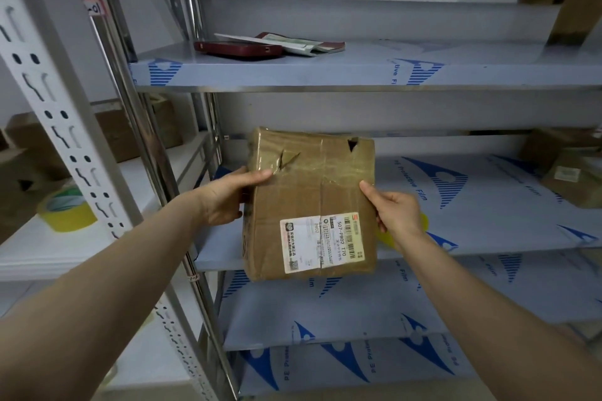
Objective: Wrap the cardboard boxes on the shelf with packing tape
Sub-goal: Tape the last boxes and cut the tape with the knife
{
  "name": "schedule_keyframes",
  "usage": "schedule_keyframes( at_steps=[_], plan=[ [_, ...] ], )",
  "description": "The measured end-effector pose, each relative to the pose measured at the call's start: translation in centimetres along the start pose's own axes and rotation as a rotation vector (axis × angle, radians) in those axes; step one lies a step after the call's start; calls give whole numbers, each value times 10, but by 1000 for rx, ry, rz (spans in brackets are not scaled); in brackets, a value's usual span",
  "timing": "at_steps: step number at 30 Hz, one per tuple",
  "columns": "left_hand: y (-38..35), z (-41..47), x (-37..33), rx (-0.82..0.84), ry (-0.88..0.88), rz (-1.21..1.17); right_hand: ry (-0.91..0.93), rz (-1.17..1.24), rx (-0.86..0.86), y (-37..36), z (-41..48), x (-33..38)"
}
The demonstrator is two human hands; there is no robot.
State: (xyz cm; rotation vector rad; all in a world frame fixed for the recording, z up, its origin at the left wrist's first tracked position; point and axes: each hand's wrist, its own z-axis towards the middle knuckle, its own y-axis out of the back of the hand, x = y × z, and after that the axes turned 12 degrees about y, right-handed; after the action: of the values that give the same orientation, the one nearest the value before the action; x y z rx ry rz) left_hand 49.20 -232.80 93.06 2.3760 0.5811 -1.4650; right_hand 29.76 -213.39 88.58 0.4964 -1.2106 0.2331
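While left hand point(224, 202) and right hand point(395, 208) grip its sides, cardboard box point(309, 195) between them, over shelf point(495, 215) edge

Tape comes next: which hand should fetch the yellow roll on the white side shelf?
Left, probably. The left hand grips the box at its left edge, on the same side as the yellow roll; the right hand would have to cross the box.
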Motion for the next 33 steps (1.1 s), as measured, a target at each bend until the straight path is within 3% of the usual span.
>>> schedule_keyframes(
  at_steps=[2,7,12,15,18,21,26,30,33],
  plan=[
    [0,-1,3,-29,19,6,-20,7,17,-4,-3,1],
    [5,-1,9,-198,88,-222,-157,328,82,-13,-4,2],
    [2,-4,18,-318,182,-299,-217,347,297,-19,-5,-7],
    [-1,-4,22,-375,241,-362,-275,336,282,-26,-3,-20],
    [-5,-6,22,-425,258,-370,-229,167,226,-32,4,-40],
    [-6,-6,23,-472,261,-362,-117,-90,301,-39,16,-69],
    [0,-2,34,-543,288,-396,234,-639,685,-56,33,-95],
    [7,0,43,-544,328,-402,318,-895,948,-73,42,-114],
    [14,5,47,-573,358,-385,348,-1039,1015,-76,48,-132]
  ],
)
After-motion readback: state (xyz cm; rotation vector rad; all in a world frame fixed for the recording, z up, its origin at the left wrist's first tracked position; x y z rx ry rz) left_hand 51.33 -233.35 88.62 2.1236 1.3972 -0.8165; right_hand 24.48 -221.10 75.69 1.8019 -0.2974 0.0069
